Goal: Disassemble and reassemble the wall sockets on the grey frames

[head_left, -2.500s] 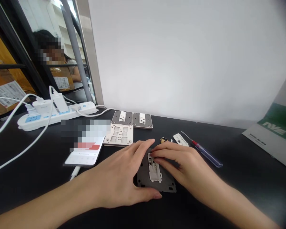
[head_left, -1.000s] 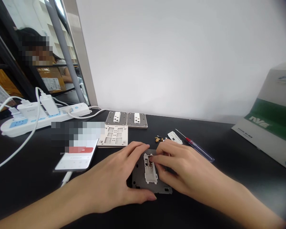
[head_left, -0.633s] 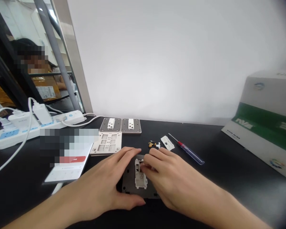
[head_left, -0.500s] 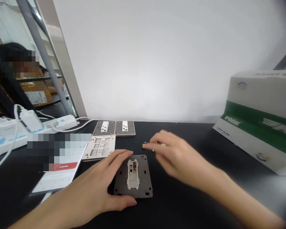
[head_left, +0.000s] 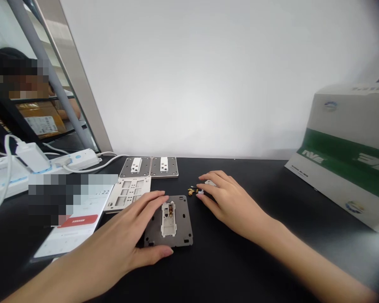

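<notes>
My left hand spans a dark grey switch plate on the black table, with its fingers at the far left corner and the thumb at the near edge. In the plate's middle sits a white frame with a small copper-coloured part inside it. My right hand hovers low to the right, fingers apart, among small loose parts. Brass pieces lie just left of its fingertips. Under the fingers a white plastic piece is partly covered.
Two grey plates with white inserts and a white backing frame lie behind on the left. A phone and a power strip with cables are further left. At right stands a white and green box. A person is beyond the frame at left.
My right hand's fingers have spread, and more of the small brass pieces shows. My left hand stays at the switch plate. The view has shifted slightly.
</notes>
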`<state>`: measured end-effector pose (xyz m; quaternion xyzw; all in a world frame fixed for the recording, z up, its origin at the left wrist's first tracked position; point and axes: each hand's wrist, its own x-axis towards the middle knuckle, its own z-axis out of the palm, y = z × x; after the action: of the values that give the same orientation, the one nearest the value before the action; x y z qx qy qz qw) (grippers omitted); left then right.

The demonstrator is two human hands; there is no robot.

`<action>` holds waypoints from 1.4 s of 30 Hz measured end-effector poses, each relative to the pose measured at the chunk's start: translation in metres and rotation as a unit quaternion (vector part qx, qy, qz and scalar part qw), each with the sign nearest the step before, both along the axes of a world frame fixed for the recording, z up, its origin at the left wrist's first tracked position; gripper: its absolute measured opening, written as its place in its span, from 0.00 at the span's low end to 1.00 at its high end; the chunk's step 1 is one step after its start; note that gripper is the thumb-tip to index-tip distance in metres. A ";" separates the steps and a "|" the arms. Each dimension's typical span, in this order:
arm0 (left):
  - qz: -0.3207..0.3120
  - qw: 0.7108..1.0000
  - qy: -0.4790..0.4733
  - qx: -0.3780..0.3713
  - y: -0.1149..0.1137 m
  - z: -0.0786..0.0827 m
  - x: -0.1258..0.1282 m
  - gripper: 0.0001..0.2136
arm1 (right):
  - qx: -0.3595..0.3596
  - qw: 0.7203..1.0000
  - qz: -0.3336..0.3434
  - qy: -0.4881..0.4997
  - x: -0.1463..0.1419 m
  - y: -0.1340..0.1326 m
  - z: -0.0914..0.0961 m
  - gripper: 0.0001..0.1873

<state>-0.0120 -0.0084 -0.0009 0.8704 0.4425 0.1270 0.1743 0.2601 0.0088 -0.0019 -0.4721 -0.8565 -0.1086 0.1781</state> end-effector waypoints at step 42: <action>-0.056 0.932 -0.228 0.277 -0.007 0.007 0.011 0.18 | -0.408 0.728 0.119 0.538 -0.065 -0.036 0.023 0.09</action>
<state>-0.0011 -0.0156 0.0059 0.8548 0.2889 0.4301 0.0292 0.1953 -0.0268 0.0213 -0.3726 -0.6285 0.5456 0.4104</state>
